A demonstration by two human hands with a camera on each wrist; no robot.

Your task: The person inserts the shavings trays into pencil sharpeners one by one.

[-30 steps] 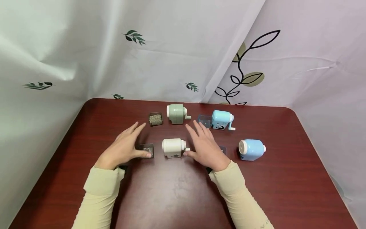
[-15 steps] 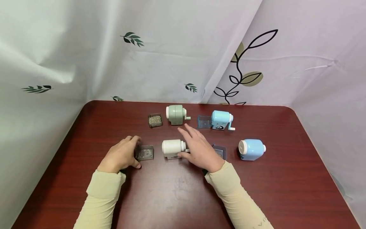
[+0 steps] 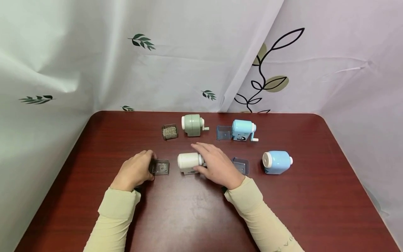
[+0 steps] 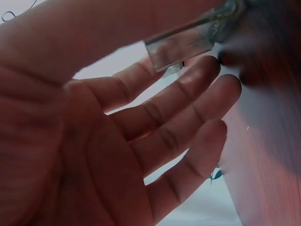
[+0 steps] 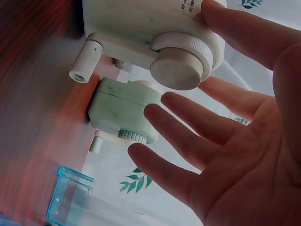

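My left hand (image 3: 133, 171) pinches the left end of a small grey clear shavings drawer (image 3: 161, 167), thumb at the front and fingers behind. In the left wrist view, the drawer (image 4: 181, 47) shows between thumb and index finger; the other fingers stand loose. My right hand (image 3: 218, 166) holds the crank end of a cream pencil sharpener (image 3: 188, 161). The right wrist view shows my thumb on the body of the sharpener (image 5: 141, 23) and the index finger passing behind its knob, the other fingers spread. Drawer and sharpener stand apart on the table.
Behind are a green sharpener (image 3: 192, 125), a drawer full of shavings (image 3: 170, 131), a light-blue panda sharpener (image 3: 242, 130) and its clear blue drawer (image 3: 224, 133). To the right lie another clear drawer (image 3: 241, 166) and a blue sharpener (image 3: 277, 162). A curtain borders the table (image 3: 189, 217).
My left hand has come down round the drawer's left end, its fingers drawn in. My right hand has moved left onto the cream sharpener, uncovering the clear drawer on its right.
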